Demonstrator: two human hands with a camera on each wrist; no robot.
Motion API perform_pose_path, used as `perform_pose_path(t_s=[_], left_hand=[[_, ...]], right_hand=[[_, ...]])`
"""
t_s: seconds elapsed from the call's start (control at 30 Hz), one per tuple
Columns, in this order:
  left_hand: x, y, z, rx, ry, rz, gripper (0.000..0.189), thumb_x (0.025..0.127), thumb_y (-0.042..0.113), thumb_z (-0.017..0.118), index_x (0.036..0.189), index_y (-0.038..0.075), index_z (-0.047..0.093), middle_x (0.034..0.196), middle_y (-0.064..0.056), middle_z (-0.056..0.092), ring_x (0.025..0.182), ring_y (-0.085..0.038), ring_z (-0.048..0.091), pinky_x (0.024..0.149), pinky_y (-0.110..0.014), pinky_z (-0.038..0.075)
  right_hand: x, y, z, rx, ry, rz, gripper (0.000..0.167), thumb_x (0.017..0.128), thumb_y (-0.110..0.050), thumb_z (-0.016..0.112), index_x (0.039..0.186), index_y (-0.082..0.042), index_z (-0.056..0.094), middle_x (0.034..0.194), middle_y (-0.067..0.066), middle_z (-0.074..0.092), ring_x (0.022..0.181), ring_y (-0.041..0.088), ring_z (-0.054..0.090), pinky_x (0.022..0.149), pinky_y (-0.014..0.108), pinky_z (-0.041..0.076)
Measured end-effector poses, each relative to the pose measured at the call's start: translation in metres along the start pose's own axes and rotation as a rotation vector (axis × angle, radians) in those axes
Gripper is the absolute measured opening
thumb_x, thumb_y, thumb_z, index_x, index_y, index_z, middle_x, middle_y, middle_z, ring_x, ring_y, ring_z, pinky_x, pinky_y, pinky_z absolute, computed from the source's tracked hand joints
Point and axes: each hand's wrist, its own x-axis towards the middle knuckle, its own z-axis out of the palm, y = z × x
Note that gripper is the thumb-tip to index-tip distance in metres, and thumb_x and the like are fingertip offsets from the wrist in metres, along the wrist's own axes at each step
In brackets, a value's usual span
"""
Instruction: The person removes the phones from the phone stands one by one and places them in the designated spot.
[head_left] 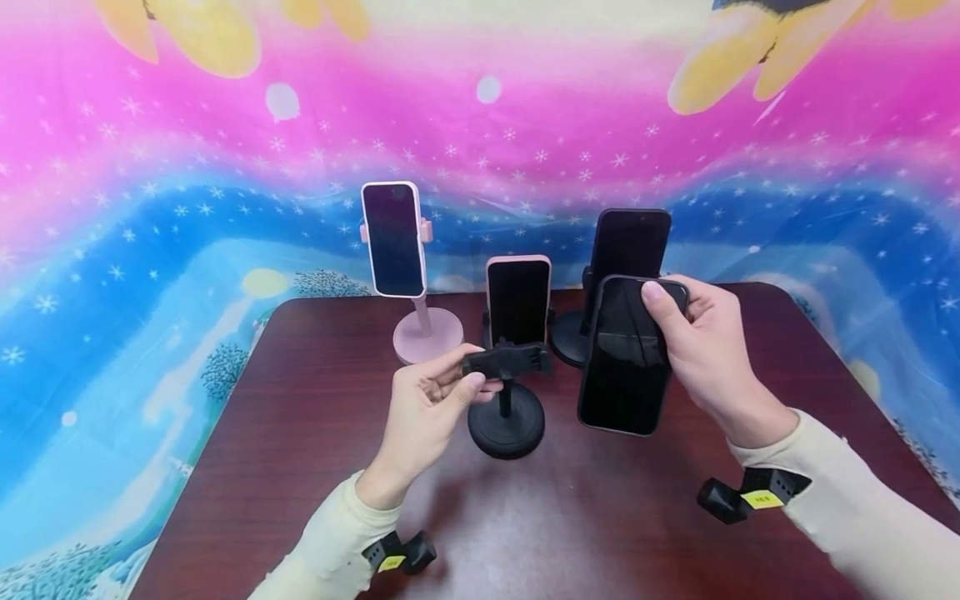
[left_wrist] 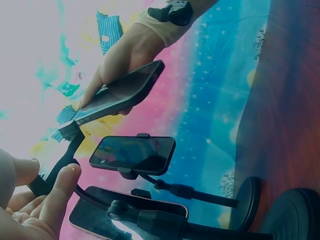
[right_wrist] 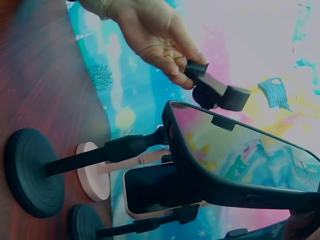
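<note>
My left hand (head_left: 420,417) pinches one end of the black clamp (head_left: 510,362) on top of a black phone stand (head_left: 506,421). The clamp holds no phone. My right hand (head_left: 712,350) grips a black phone (head_left: 626,358) by its upper right edge, with the thumb across the screen. In the head view the phone hangs just right of the clamp, a small gap between them. From the left wrist, the phone's lower end (left_wrist: 125,95) appears close to the clamp's far jaw. The right wrist view shows the left fingers (right_wrist: 172,65) at the clamp's other end.
Behind stand a pink stand (head_left: 427,333) with a white-edged phone (head_left: 393,242), a pink-edged phone (head_left: 519,296) in a dark holder, and a black stand (head_left: 570,337) with a dark phone (head_left: 633,237). A patterned cloth (head_left: 487,150) hangs behind the brown table (head_left: 600,517).
</note>
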Motion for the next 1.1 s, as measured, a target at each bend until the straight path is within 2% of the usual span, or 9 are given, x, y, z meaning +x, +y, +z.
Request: perform_pose_path(t_s=[0.53,0.6,0.83,1.1], left_hand=[[-0.004,0.008,-0.012,0.024,0.015,0.027,0.033,0.097,-0.001,0.063,0.127,-0.016,0.059,0.112,-0.041,0.066,0.087,-0.013,0.077,0.081,-0.034,0.064],[-0.005,0.010,-0.015,0.031,0.016,0.036,0.032,0.097,-0.002,0.063,0.126,-0.015,0.059,0.111,-0.037,0.068,0.087,-0.015,0.077,0.081,-0.036,0.064],[-0.007,0.016,-0.024,0.047,0.028,0.060,0.029,0.097,-0.004,0.062,0.124,-0.014,0.061,0.107,-0.005,0.076,0.089,-0.018,0.078,0.080,-0.041,0.063],[-0.008,0.024,-0.036,0.077,0.044,0.083,0.026,0.096,-0.007,0.060,0.122,-0.014,0.062,0.105,-0.002,0.077,0.089,-0.019,0.078,0.081,-0.039,0.064]], right_hand=[[-0.009,0.014,-0.013,-0.042,-0.045,0.035,0.019,0.103,-0.009,0.057,0.097,-0.012,0.075,0.081,-0.007,0.079,0.070,0.004,0.075,0.062,0.018,0.059],[-0.010,0.016,-0.014,-0.038,-0.051,0.040,0.020,0.103,-0.008,0.057,0.096,-0.012,0.075,0.080,-0.007,0.079,0.069,0.004,0.074,0.062,0.018,0.059],[-0.013,0.024,-0.018,-0.026,-0.065,0.060,0.022,0.103,-0.007,0.056,0.093,-0.013,0.074,0.077,-0.008,0.078,0.067,0.003,0.074,0.060,0.017,0.059],[-0.017,0.030,-0.025,-0.053,-0.082,0.077,0.021,0.103,-0.007,0.056,0.093,-0.011,0.074,0.074,-0.007,0.077,0.065,0.003,0.072,0.059,0.017,0.057]])
